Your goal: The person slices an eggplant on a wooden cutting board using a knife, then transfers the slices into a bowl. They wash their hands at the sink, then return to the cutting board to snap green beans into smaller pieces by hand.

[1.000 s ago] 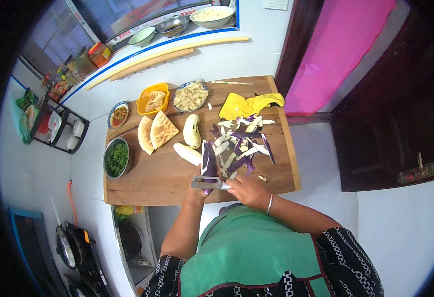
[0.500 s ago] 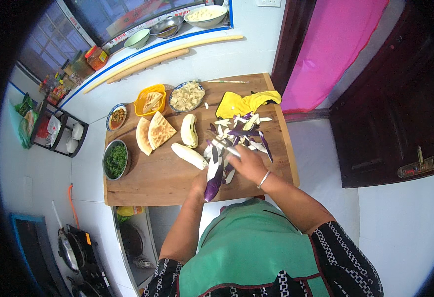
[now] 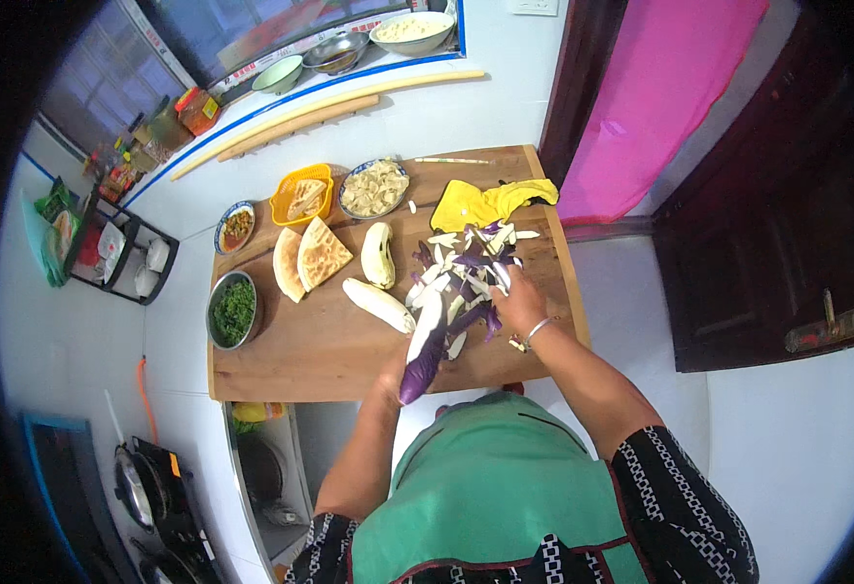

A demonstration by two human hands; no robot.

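My left hand (image 3: 391, 377) is closed round the near end of a partly peeled eggplant (image 3: 424, 362), tilted over the table's front edge. Purple skin remains on its near part; pale flesh shows at the far end. Off to the right, my right hand (image 3: 521, 304) grips a pale-handled knife (image 3: 502, 278), its blade hard to make out among the peelings. Beneath and beyond it spreads a heap of purple and white peelings (image 3: 466, 282). Two peeled eggplants lie left of the heap: one slanted (image 3: 378, 305), one more upright (image 3: 378, 255).
The wooden table (image 3: 290, 370) bears flatbread wedges (image 3: 324, 255), a yellow basket (image 3: 283, 206) of flatbread, a plate of pale pieces (image 3: 374, 188), a small bowl of sauce (image 3: 236, 229), a metal bowl of chopped greens (image 3: 235, 311) and a yellow cloth (image 3: 485, 204). A dark door (image 3: 777, 224) stands right.
My right hand with the knife has moved right, away from the eggplant, over the peelings. My left hand keeps hold of the eggplant, which shows more pale flesh toward me.
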